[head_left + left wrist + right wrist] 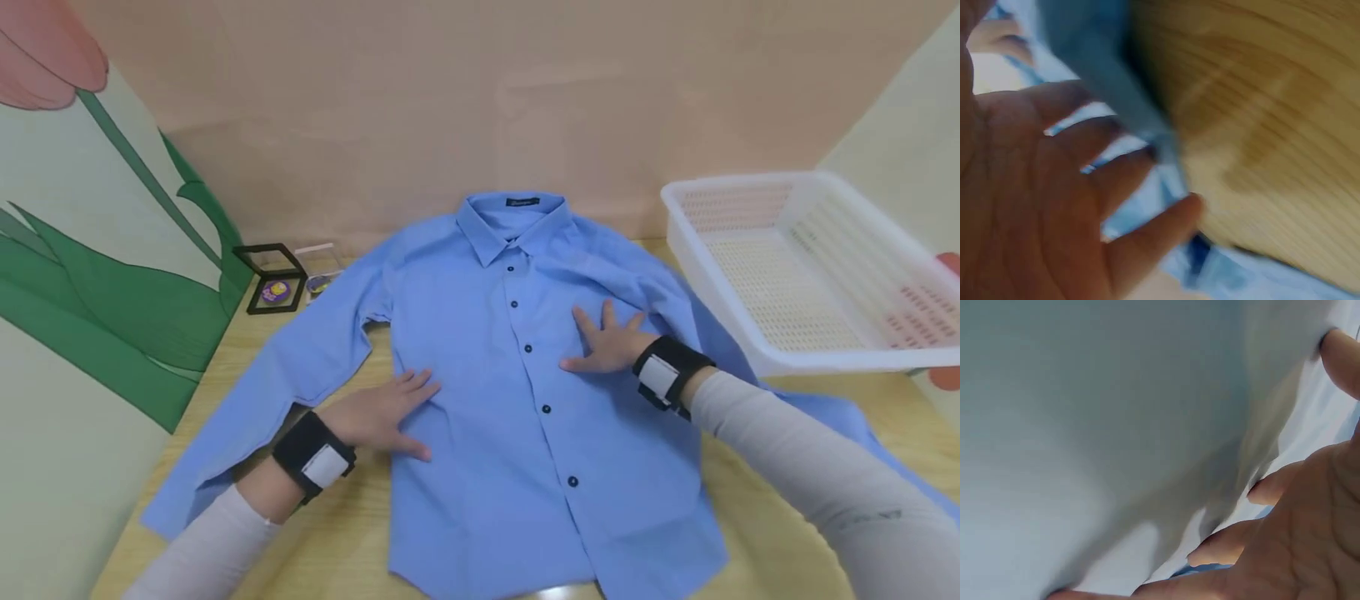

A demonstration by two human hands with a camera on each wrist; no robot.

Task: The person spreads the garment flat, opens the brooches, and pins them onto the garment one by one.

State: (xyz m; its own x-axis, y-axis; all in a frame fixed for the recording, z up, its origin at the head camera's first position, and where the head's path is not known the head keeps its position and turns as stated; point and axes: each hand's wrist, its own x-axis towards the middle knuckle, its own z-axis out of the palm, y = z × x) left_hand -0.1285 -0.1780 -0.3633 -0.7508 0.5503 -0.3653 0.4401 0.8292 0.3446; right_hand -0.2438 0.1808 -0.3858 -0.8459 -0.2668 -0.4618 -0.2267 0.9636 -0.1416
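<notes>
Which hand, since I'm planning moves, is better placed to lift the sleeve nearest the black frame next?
Likely the left hand: it is much nearer that sleeve, while the right hand rests on the shirt, beyond its buttons.

Shirt (468,350): matt cloth, fairly smooth, plastic-looking buttons (573,482). Basket (798,362), far right: plastic, perforated, satin. Table (330,533): wood-grain, slight sheen. Far backdrop (420,108): matt, lightly creased.

The shirt (465,333) lies on the table (337,533) — a basket (840,360) right of its collar (482,237), a frame (272,310) left.
</notes>
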